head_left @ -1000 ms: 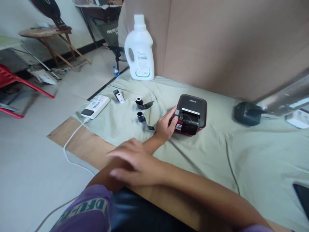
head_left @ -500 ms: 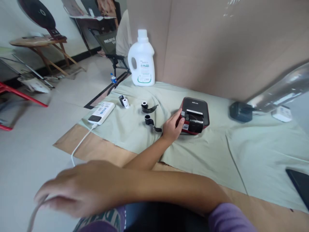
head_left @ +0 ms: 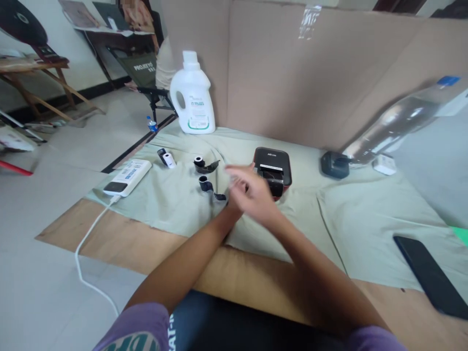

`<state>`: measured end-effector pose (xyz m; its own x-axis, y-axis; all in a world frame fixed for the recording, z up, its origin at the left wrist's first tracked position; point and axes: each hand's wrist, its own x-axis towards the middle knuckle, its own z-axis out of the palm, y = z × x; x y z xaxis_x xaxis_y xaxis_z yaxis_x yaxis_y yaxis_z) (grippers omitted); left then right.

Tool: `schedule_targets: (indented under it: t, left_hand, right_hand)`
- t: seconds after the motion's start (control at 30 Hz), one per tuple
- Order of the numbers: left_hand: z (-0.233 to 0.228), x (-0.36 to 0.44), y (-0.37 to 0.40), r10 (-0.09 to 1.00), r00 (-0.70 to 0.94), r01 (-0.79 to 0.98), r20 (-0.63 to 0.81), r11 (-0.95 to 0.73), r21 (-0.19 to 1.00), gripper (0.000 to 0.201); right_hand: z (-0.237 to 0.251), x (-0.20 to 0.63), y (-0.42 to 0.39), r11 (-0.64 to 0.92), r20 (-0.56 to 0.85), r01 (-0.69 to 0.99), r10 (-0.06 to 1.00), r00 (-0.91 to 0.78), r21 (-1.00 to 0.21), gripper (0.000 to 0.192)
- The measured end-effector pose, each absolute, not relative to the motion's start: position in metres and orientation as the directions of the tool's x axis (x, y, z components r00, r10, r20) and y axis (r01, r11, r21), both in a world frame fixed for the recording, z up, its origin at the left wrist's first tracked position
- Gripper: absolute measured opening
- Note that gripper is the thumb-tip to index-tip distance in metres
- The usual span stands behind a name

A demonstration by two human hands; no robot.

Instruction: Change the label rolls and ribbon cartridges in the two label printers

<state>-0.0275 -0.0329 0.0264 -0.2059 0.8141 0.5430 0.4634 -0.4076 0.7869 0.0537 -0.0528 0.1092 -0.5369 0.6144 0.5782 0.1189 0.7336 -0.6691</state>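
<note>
A small black and red device, resembling a label printer (head_left: 274,158), sits on the green cloth. My left hand (head_left: 236,201) is at its left side, mostly covered by my right hand, so its fingers are hidden. Blurred by motion, my right hand (head_left: 254,197) crosses in front of the left, with its index finger stretched left and nothing visible in it. Just left of the hands lie two small rolls with black strips uncurling: an upper roll (head_left: 199,162) and a lower roll (head_left: 204,183). A white roll (head_left: 168,160) and a dark one (head_left: 161,155) lie farther left.
A white power bank (head_left: 127,176) with a white cable (head_left: 78,258) lies at the left edge. Behind stands a white detergent jug (head_left: 193,100) against a cardboard wall (head_left: 270,73). A large tilted bottle (head_left: 395,122) is at right, a black phone (head_left: 431,275) nearer. A person sits beyond.
My right hand has let go of the cable at lower left and swung up right to my left hand beside the device. The view has shifted right.
</note>
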Motion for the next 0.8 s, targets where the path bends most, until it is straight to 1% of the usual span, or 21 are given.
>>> schedule_targets:
  t: [0.03,0.07,0.1,0.13,0.17,0.23,0.27,0.33,0.4,0.5,0.6,0.7,0.8]
  left_hand:
    - [0.026,-0.028,-0.032,0.815,-0.199,0.457,0.544,-0.414,0.787,0.046]
    - [0.026,-0.029,-0.03,0.812,-0.195,0.446,0.55,-0.426,0.787,0.045]
    - [0.025,-0.029,-0.028,0.806,-0.196,0.43,0.558,-0.441,0.788,0.041]
    - [0.024,-0.03,-0.027,0.801,-0.203,0.409,0.563,-0.453,0.792,0.038]
    - [0.023,-0.031,-0.025,0.798,-0.212,0.385,0.565,-0.463,0.798,0.037]
    - [0.021,-0.032,-0.023,0.8,-0.227,0.344,0.556,-0.468,0.814,0.034]
    - [0.02,-0.032,-0.022,0.805,-0.23,0.329,0.547,-0.465,0.822,0.032]
    - [0.018,-0.032,-0.021,0.815,-0.23,0.3,0.531,-0.46,0.836,0.03]
    - [0.017,-0.033,-0.018,0.823,-0.221,0.264,0.523,-0.466,0.845,0.028]
    - [0.019,-0.033,-0.012,0.838,-0.205,0.224,0.505,-0.462,0.858,0.02]
    - [0.022,-0.035,-0.008,0.857,-0.192,0.249,0.479,-0.429,0.868,0.016]
    - [0.021,-0.036,-0.007,0.862,-0.199,0.289,0.466,-0.403,0.868,0.019]
    - [0.018,-0.036,-0.01,0.862,-0.198,0.301,0.467,-0.4,0.866,0.025]
  right_hand:
    - [0.108,0.074,-0.035,0.733,0.631,0.243,0.674,-0.385,-0.635,0.036]
    - [0.104,0.094,-0.018,0.698,0.659,0.357,0.711,-0.245,-0.621,0.034]
    - [0.098,0.112,-0.003,0.641,0.655,0.443,0.741,-0.146,-0.627,0.034]
    - [0.09,0.127,0.01,0.577,0.624,0.48,0.778,-0.076,-0.661,0.039]
    - [0.079,0.139,0.02,0.537,0.583,0.467,0.811,-0.057,-0.702,0.046]
    - [0.057,0.153,0.033,0.517,0.527,0.385,0.845,-0.089,-0.764,0.056]
    - [0.047,0.155,0.036,0.533,0.528,0.345,0.841,-0.117,-0.772,0.06]
    - [0.032,0.155,0.039,0.578,0.562,0.317,0.813,-0.149,-0.752,0.063]
    - [0.024,0.152,0.04,0.588,0.576,0.346,0.804,-0.148,-0.731,0.064]
    - [0.021,0.149,0.041,0.541,0.542,0.387,0.832,-0.117,-0.747,0.062]
    - [0.022,0.149,0.04,0.543,0.546,0.363,0.831,-0.106,-0.757,0.061]
    - [0.024,0.151,0.04,0.539,0.537,0.355,0.836,-0.114,-0.764,0.062]
    - [0.033,0.153,0.04,0.465,0.465,0.396,0.879,-0.105,-0.791,0.064]
